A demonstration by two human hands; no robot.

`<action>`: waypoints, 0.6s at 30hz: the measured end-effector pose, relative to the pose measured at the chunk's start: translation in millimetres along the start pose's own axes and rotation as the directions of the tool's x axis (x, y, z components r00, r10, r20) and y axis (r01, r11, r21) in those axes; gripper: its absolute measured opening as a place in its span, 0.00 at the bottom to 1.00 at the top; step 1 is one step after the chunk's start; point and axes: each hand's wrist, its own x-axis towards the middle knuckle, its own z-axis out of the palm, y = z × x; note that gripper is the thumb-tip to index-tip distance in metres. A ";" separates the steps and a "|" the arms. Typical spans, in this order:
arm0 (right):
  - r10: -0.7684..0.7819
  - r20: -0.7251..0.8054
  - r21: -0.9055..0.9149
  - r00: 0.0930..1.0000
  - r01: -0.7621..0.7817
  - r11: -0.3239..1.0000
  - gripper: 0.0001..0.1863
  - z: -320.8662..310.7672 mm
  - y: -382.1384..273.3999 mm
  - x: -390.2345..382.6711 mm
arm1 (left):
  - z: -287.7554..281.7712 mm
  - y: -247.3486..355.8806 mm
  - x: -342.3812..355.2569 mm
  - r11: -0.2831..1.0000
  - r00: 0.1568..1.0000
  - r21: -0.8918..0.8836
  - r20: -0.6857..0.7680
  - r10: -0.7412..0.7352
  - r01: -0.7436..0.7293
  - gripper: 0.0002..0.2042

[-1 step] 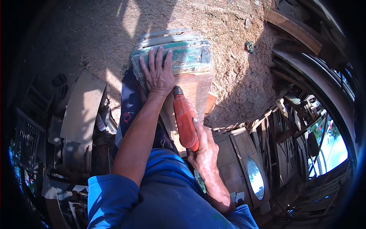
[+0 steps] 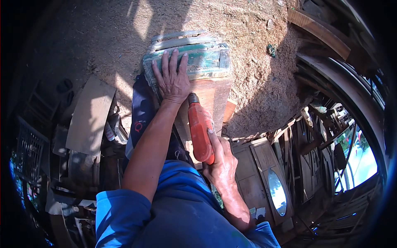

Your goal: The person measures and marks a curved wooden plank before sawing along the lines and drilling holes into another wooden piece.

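My right hand (image 2: 221,159) is wrapped round the handle of an orange-red power drill (image 2: 200,130). The drill's dark chuck points away from me, its front end over a brown wooden panel (image 2: 211,93) close to my left wrist. Whether a bit touches the wood cannot be made out. My left hand (image 2: 173,80) lies flat with fingers spread on the weathered wooden piece, its fingertips on the worn green-painted boards (image 2: 202,60) at the far end. Grey slats with gaps between them form the far edge of this piece.
Wood shavings (image 2: 256,91) cover the ground ahead. On the left lie a pale flat board (image 2: 91,115) and a dark slatted crate (image 2: 31,144). To the right are a wooden door with an oval mirror (image 2: 277,192), stacked timber and a curved wooden beam (image 2: 318,33).
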 end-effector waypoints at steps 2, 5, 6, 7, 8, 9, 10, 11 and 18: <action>-0.025 0.044 -0.020 0.999 0.026 0.999 0.52 -3.1 -3.3 4.7 | 1.4 -0.8 4.1 1.000 1.000 0.022 0.001 0.003 -0.003 0.25; -0.145 0.010 -0.141 0.989 0.145 0.979 0.50 -13.9 1.3 11.9 | 2.7 3.4 3.9 1.000 1.000 -0.029 -0.006 0.004 -0.004 0.25; -0.122 0.025 -0.118 0.992 0.124 0.985 0.49 -14.9 1.6 12.7 | 3.5 1.9 3.8 1.000 1.000 -0.017 -0.005 0.006 -0.006 0.25; -0.099 0.041 -0.094 0.994 0.102 0.990 0.48 -16.7 0.2 14.8 | 3.9 -1.0 3.6 1.000 1.000 -0.006 -0.005 0.008 -0.008 0.25; -0.074 0.062 -0.071 0.995 0.079 0.994 0.48 -18.7 -1.4 14.9 | 2.1 -2.3 1.5 1.000 1.000 0.007 0.001 0.006 -0.007 0.25; -0.087 0.065 -0.099 0.994 0.093 0.991 0.46 -21.9 -2.8 15.7 | 2.3 -1.5 0.3 1.000 1.000 -0.015 -0.011 0.005 -0.005 0.25; -0.086 0.077 -0.097 0.993 0.093 0.991 0.46 -23.0 -3.1 15.1 | 2.8 -1.9 -0.5 1.000 1.000 -0.009 -0.011 0.003 -0.003 0.24; -0.086 0.084 -0.095 0.993 0.094 0.991 0.46 -22.9 -2.6 17.7 | 4.0 -2.4 3.5 1.000 1.000 -0.004 -0.015 0.005 -0.005 0.24; -0.161 0.159 -0.174 0.974 0.188 0.967 0.45 -22.7 -3.7 16.6 | 1.0 -1.2 2.3 1.000 1.000 0.009 -0.023 0.018 -0.017 0.24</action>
